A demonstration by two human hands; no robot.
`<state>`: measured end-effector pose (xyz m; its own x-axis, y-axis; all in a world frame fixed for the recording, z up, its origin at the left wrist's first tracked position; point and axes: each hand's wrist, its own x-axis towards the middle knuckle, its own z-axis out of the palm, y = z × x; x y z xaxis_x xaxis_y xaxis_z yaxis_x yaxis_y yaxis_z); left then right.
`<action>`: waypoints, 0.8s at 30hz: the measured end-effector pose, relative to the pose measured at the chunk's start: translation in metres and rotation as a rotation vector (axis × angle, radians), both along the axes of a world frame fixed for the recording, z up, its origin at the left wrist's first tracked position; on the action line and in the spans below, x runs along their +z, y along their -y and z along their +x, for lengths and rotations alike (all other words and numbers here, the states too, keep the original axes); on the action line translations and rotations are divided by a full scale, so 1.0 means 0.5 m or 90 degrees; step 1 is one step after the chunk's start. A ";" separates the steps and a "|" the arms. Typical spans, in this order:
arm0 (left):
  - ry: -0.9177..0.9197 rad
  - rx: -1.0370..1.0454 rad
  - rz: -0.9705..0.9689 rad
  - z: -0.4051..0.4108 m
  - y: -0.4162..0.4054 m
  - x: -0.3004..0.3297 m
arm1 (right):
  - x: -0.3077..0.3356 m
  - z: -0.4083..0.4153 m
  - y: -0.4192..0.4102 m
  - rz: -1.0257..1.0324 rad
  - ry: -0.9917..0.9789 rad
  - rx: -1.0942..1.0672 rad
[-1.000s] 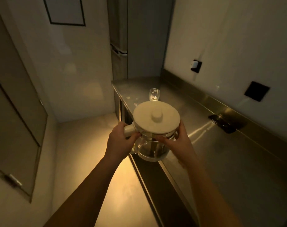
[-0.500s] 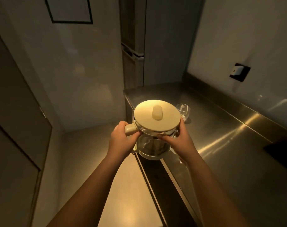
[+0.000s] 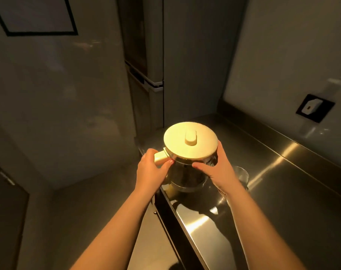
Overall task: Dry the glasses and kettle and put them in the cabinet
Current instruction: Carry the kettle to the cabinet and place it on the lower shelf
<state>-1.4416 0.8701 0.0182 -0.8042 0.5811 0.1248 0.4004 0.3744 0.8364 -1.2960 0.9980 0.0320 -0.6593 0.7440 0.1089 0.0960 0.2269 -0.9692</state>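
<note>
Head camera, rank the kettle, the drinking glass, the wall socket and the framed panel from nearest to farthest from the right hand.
From the right hand:
1. Kettle, held against its palm.
2. Drinking glass, just behind the wrist on the counter.
3. Wall socket, up on the right wall.
4. Framed panel, high at far left.

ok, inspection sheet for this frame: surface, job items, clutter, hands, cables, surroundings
Surface: steel counter, shiny, dim warm light.
Job's things: glass kettle with cream lid on, held above the counter's front edge; one glass on the counter behind the right wrist, partly hidden.
Clutter: nothing seen.
Hands: left hand grips the kettle handle; right hand curls round the kettle body.
Cables: nothing seen.
Surroundings: wall socket above the backsplash; tall unit at the counter's far end; no open cabinet in view.
</note>
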 end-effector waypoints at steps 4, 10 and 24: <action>0.015 -0.056 0.005 -0.110 -0.087 -0.024 | -0.023 -0.097 -0.073 -0.014 0.015 -0.046; 0.031 -0.108 0.002 -0.281 -0.214 -0.054 | -0.048 -0.245 -0.175 -0.053 0.033 -0.111; 0.054 -0.160 0.023 -0.409 -0.351 -0.106 | -0.088 -0.357 -0.321 -0.096 0.083 -0.122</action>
<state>-1.6461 1.0455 -0.0350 -0.6441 0.7600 0.0872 0.4046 0.2417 0.8820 -1.4743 1.1585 -0.0121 -0.5055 0.8582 -0.0894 0.2490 0.0459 -0.9674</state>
